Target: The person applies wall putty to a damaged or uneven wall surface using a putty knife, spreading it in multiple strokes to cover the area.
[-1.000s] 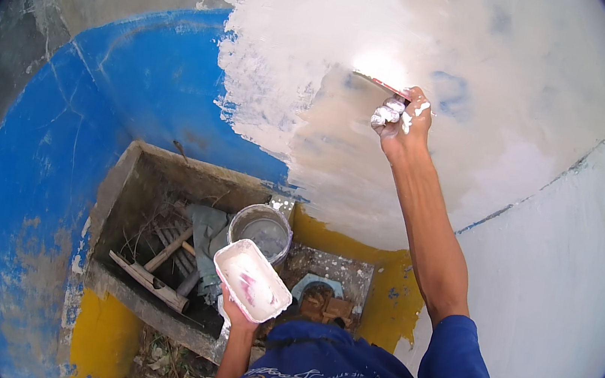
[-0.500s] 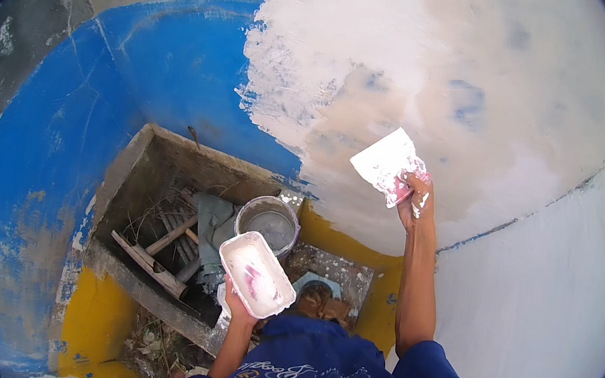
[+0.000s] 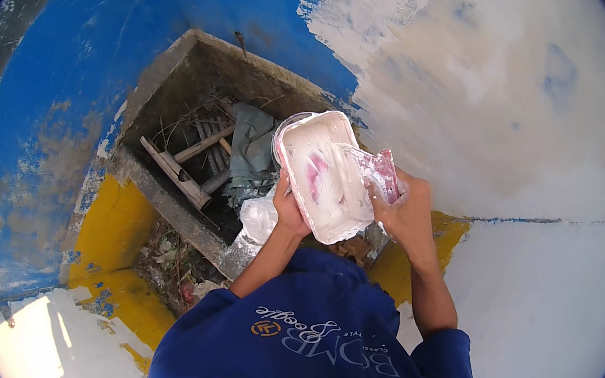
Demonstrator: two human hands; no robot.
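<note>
My left hand grips the side of a rectangular plastic tub, tilted up in front of my chest. White filler paste with a pink-purple smear coats the inside of the tub. In my right hand is a putty scraper, pink-red where its surface shows through the white smears. Its blade lies over the tub's right rim and touches the paste. My right fingers are wrapped round the scraper, and part of the blade is hidden by the tub and paste.
Behind the tub stands a round bucket, mostly covered. A concrete trough holds sticks, a wooden tool and a grey-green cloth. The wall is blue at left and whitish filler at right, with yellow paint lower down.
My right hand has come down from the wall with the scraper, which now meets the tub. The tub has risen and moved right in my left hand. The view has shifted downward.
</note>
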